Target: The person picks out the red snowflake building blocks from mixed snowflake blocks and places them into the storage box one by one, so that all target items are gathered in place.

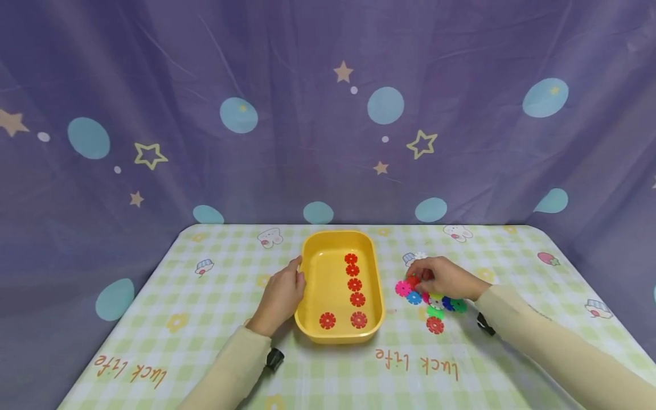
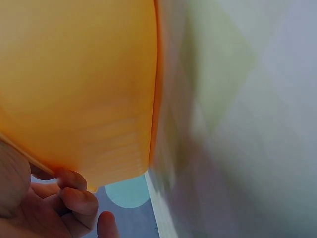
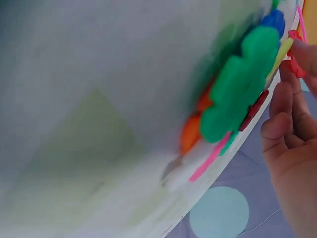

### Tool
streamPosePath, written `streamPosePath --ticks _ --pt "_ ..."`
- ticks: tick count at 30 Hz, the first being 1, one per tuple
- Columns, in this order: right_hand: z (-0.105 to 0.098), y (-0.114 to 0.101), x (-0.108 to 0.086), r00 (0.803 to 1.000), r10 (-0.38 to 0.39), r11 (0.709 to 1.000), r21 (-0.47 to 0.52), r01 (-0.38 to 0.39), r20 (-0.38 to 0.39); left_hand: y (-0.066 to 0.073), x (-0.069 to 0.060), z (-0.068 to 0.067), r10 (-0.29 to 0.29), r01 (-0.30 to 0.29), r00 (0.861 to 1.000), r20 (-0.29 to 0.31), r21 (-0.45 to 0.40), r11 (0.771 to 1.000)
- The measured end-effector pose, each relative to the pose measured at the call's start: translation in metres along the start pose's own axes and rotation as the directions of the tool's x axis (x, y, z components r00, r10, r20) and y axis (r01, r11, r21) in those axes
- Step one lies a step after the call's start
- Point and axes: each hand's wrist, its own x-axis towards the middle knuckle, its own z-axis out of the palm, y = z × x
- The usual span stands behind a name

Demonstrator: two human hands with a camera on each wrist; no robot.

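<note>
The yellow plastic tray [image 1: 339, 337] stands on the table, and my left hand [image 1: 283, 293] grips its left rim. In the left wrist view, curled fingers [image 2: 79, 196] sit under the edge of the tray [image 2: 74, 99]. Inside it lie several red snowflake discs [image 1: 355, 284], most in a column along the right side. To the right of the tray, my right hand [image 1: 445, 277] pinches a red snowflake disc [image 3: 295, 67] over a loose pile of coloured discs. A green disc [image 3: 242, 84] shows close up in the right wrist view.
The pile includes a pink disc [image 1: 402, 288], a blue disc [image 1: 414, 298] and a green disc [image 1: 458, 306]. Nearer the front lies another red disc [image 1: 435, 325]. A checked cloth [image 1: 328, 381] covers the table, and a purple curtain [image 1: 307, 159] hangs behind it.
</note>
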Motion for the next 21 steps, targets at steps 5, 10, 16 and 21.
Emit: streamPosePath --ticks 5,10,16,21 --pt "-0.003 -0.011 0.005 0.999 -0.043 0.999 0.011 0.043 -0.019 -0.002 -0.001 0.0 0.004 -0.004 1.0 0.007 0.004 1.0" --pt "-0.009 -0.039 0.016 0.982 -0.169 0.985 -0.029 0.167 -0.086 -0.002 -0.002 0.0 -0.001 0.001 1.0 0.005 0.005 1.0" --pt "-0.004 -0.084 0.037 0.946 -0.315 0.949 -0.029 0.314 -0.076 -0.002 -0.001 0.001 -0.009 0.009 1.0 0.006 0.006 1.0" --pt "0.015 -0.109 0.055 0.95 -0.313 0.95 -0.013 0.313 0.026 -0.001 -0.001 0.001 -0.001 0.001 1.0 -0.007 -0.002 1.0"
